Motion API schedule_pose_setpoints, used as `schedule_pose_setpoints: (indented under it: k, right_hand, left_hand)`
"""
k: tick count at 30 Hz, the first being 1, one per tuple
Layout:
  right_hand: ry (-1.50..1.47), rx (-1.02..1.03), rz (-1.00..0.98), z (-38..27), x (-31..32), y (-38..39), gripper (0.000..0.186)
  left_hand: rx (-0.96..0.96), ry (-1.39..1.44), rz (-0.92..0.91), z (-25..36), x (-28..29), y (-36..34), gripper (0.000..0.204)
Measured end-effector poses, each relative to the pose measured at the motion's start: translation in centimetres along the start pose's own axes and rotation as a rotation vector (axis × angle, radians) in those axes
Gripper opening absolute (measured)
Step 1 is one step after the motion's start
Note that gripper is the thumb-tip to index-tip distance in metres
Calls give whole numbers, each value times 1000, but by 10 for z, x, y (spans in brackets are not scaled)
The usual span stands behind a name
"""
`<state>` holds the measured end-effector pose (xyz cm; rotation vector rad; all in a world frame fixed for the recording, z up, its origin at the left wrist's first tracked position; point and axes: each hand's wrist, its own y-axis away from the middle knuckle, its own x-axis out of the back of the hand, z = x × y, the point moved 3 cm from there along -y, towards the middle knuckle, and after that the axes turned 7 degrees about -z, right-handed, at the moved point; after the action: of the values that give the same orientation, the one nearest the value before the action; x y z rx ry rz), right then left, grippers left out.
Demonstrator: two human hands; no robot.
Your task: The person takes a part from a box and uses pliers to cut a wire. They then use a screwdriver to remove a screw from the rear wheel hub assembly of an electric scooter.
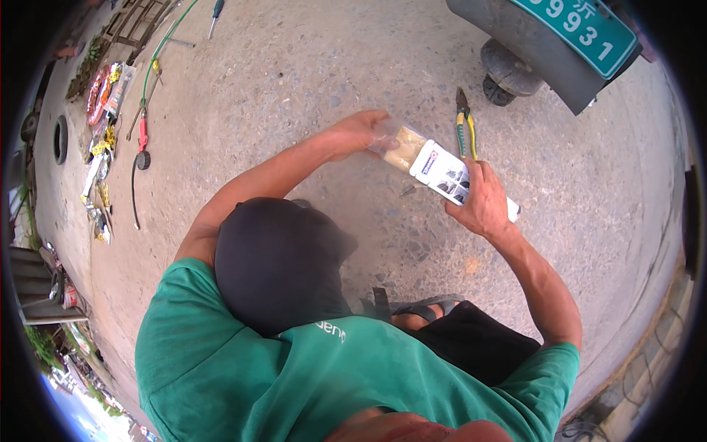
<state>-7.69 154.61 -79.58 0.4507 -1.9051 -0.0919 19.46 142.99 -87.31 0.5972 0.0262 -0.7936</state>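
Note:
My right hand point(484, 197) is closed around a white printed package point(445, 175) with small dark pictures on it. A tan section point(404, 149) covered by clear plastic extends from the package's left end. At that end my left hand point(357, 134) is closed on the clear plastic wrapper point(385, 132), its fingertips partly hidden by glare and plastic. The package is held tilted above the concrete ground, its left end farther away. Just beyond my right hand lie pliers point(464, 125) with green and yellow handles, jaws pointing away from me.
A vehicle's bumper point(508, 33) with a green plate juts in at the upper right. On the left lie a red-handled air inflator point(143, 136) on a green hose point(160, 46), a screwdriver point(214, 16), a small tyre point(60, 140) and scattered wrappers point(99, 162). My sandalled foot point(423, 315) is below.

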Motion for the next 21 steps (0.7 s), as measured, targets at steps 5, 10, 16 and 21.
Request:
schedule_pose_setpoints:
  k: [5,10,16,21]
  right_hand:
    - [37,-1,33,-3,7,-2,79]
    - [108,39,89,-1,11,-3,77]
    - [205,69,117,-4,4,-3,81]
    - [203,-41,-65,-14,5,-6,96]
  left_hand:
    - [-78,47,8,-4,6,-1,29]
    - [-166,28,52,1,1,0,23]
    - [-112,-63,39,-2,-2,1,20]
    - [-157,-40,82,-6,-5,-1,17]
